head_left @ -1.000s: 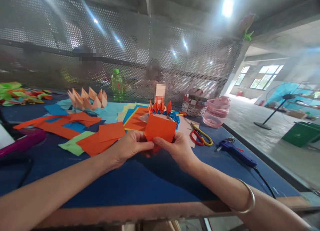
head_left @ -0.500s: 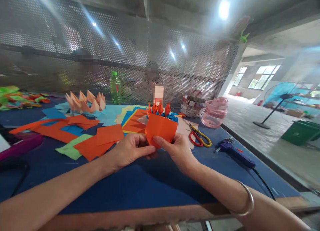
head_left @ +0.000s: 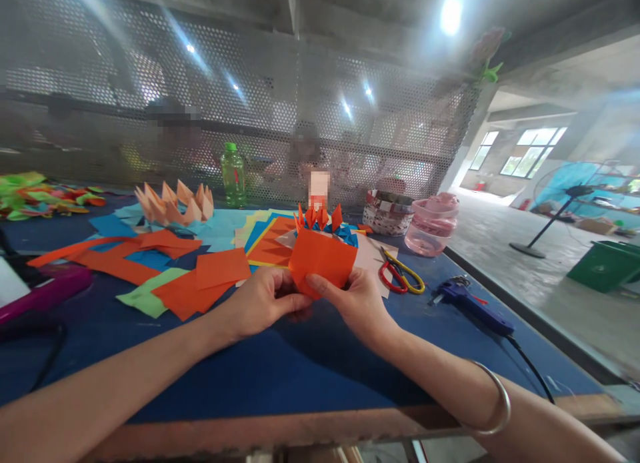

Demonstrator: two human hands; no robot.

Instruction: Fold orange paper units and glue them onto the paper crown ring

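Orange paper [head_left: 327, 257]: held upright above the blue table [head_left: 240, 383], between your hands. Left hand [head_left: 263, 297]: pinches its lower left edge, likely for steadiness. Right hand [head_left: 363, 306]: grips its right side, thumb across the front, probably bracing it. Scissors [head_left: 402, 272], glue gun [head_left: 473, 307]: at your right, seemingly for easy reach.

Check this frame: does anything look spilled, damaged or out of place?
Nothing looks spilled or damaged. Left of the held orange paper, loose orange sheets and a green sheet overlap at odd angles, untidy rather than wrong. The glue gun lies directly on the tabletop, no stand visible.
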